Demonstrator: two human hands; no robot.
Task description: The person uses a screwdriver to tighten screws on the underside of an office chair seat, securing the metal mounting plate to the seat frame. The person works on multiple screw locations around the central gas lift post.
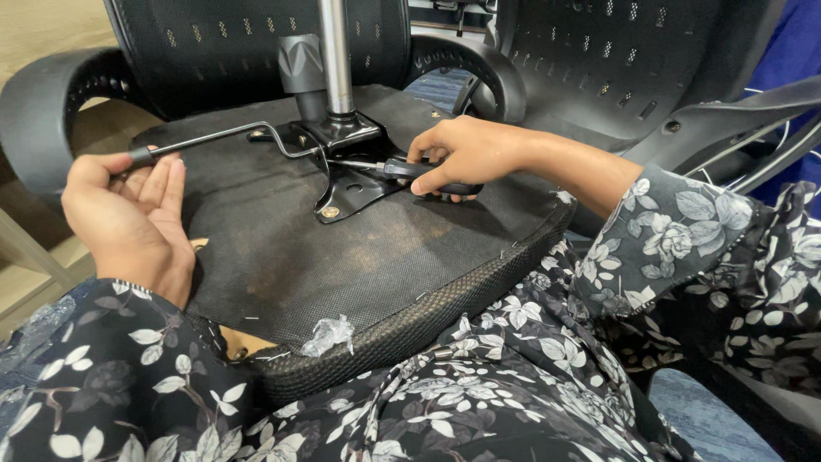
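An office chair lies upside down on my lap, its black fabric seat underside (pixel 342 248) facing up. A black metal mechanism plate (pixel 346 158) with a chrome gas cylinder (pixel 336 56) is bolted at its middle. My right hand (pixel 462 154) grips a black-handled screwdriver (pixel 410 169) whose tip points into the plate. My left hand (pixel 132 218) rests on the seat's left edge, fingers together, touching the black knob of the bent metal lever (pixel 214 137). A brass bolt (pixel 329 211) shows on the plate's near corner.
Black chair armrests curve at the left (pixel 43 103) and behind the plate (pixel 479 68). A perforated black backrest (pixel 256 34) stands behind, another chair part (pixel 616 68) at the right. A scrap of clear plastic (pixel 329 334) clings to the seat's front edge.
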